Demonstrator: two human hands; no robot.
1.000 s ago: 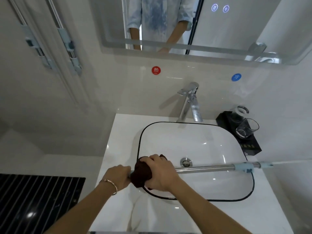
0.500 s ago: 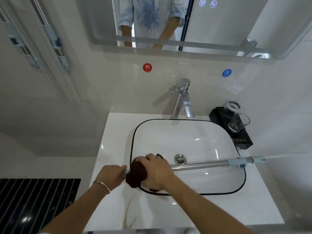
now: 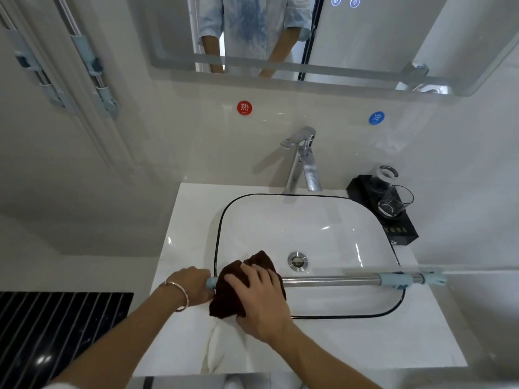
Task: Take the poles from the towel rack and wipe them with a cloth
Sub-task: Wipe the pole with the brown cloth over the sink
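A steel pole (image 3: 331, 281) with pale blue end fittings lies level across the front of the white sink (image 3: 365, 217). My left hand (image 3: 193, 284) grips its left end, a bracelet on the wrist. My right hand (image 3: 258, 296) presses a dark brown cloth (image 3: 227, 301) around the pole just right of the left hand. The pole's right end (image 3: 434, 278) reaches past the sink's right rim. The towel rack (image 3: 97, 74) with more poles hangs on the left wall.
A chrome tap (image 3: 303, 161) stands behind the basin. Two glasses (image 3: 394, 202) sit on a black tray (image 3: 356, 186) at the back right of the counter. A mirror (image 3: 365, 37) hangs above. A dark striped floor mat (image 3: 56, 332) lies at lower left.
The cloth has loosened and spread, with a flap now above my right hand. My right hand has shifted slightly right along the pole. The pole stays across the sink.
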